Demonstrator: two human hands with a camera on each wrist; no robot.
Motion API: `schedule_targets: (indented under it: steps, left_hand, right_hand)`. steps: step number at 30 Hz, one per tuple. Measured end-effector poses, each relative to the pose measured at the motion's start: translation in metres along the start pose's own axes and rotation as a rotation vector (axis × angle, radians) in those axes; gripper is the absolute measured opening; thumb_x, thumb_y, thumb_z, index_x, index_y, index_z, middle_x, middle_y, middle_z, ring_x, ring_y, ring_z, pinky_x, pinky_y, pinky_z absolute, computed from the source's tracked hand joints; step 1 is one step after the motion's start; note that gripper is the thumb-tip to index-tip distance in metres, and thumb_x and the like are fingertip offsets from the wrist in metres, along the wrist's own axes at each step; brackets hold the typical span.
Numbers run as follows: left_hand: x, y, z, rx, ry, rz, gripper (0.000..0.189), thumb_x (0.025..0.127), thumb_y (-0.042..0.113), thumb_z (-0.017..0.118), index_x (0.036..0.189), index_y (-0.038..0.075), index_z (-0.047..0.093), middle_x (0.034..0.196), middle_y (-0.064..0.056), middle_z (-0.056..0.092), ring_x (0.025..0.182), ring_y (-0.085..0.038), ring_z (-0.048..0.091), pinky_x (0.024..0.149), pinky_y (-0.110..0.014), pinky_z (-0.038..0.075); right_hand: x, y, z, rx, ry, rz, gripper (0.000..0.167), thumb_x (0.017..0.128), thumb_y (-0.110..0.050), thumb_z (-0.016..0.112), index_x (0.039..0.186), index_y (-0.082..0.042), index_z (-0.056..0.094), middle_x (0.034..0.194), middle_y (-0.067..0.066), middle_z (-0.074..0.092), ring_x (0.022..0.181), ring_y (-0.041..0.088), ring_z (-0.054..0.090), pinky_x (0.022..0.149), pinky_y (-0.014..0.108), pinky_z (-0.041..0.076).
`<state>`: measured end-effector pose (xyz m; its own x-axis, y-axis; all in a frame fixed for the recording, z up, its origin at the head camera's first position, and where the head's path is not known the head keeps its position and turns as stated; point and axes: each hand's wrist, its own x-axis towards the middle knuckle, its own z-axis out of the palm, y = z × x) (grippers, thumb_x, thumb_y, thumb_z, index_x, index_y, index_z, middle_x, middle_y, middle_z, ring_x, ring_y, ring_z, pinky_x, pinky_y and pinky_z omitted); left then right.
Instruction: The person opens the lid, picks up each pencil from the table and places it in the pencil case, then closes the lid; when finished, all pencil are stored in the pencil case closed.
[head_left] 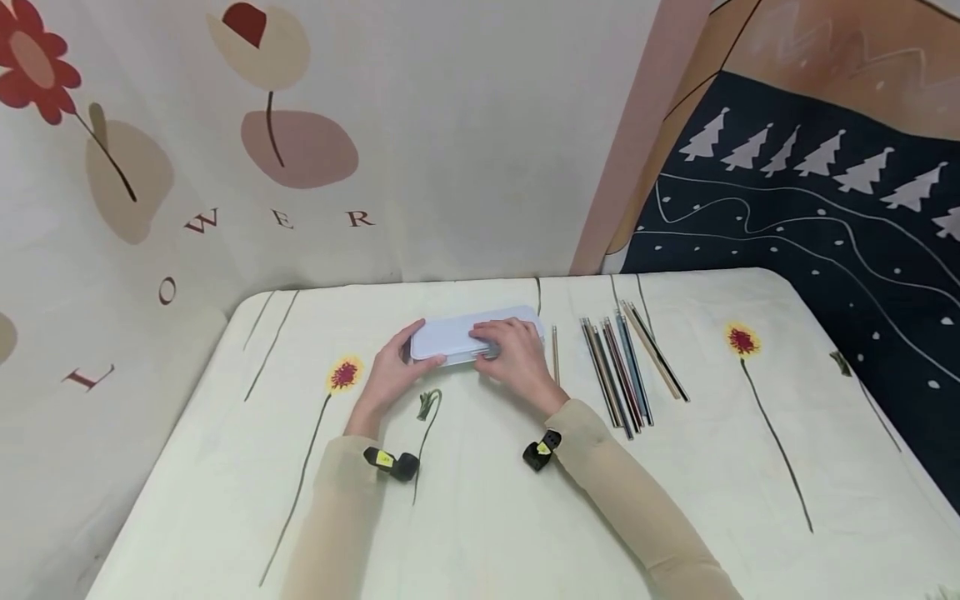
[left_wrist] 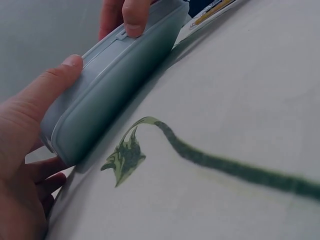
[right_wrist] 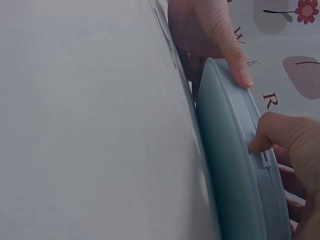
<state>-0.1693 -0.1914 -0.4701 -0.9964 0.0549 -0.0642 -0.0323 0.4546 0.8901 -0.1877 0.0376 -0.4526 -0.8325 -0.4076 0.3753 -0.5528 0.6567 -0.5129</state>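
Observation:
A pale blue pencil case (head_left: 444, 337) lies at the back middle of the table, its near side tilted up in the left wrist view. My left hand (head_left: 392, 371) grips its left end, thumb along the front side and fingers underneath. With the fingers on top, my right hand (head_left: 519, 360) holds the right half. Its thumb presses the front side beside a small tab (right_wrist: 265, 159) on the seam. The case looks closed; its inside is hidden.
Several pencils (head_left: 617, 375) lie in a loose row to the right of the case. A single pencil (head_left: 556, 350) lies closer, beside the right hand. The white tablecloth (head_left: 480, 508) has printed flowers, and a printed curtain (head_left: 480, 150) hangs behind the table.

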Motion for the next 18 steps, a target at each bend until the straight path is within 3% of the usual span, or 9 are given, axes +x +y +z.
schedule_targets:
  steps: [9, 18]
  left_hand:
    - [0.0011, -0.0042, 0.0026, 0.001, 0.012, 0.025, 0.087, 0.079, 0.027, 0.082, 0.151, 0.014, 0.035, 0.155, -0.013, 0.030, 0.143, -0.026, 0.022, 0.115, -0.036, 0.018]
    - [0.0008, 0.0015, -0.0010, -0.052, 0.038, -0.024, 0.083, 0.074, 0.025, 0.085, 0.146, 0.012, 0.044, 0.152, -0.013, 0.035, 0.141, -0.025, 0.028, 0.113, -0.033, 0.024]
  right_hand:
    - [-0.0012, -0.0031, 0.0013, -0.008, 0.025, 0.025, 0.036, 0.074, -0.014, 0.076, 0.110, -0.012, 0.075, 0.115, -0.001, 0.069, 0.107, 0.022, 0.058, 0.093, 0.041, 0.039]
    - [0.0014, -0.0035, 0.0009, -0.048, 0.056, -0.039, 0.034, 0.073, -0.012, 0.075, 0.106, -0.012, 0.076, 0.111, -0.001, 0.070, 0.102, 0.021, 0.062, 0.083, 0.036, 0.050]
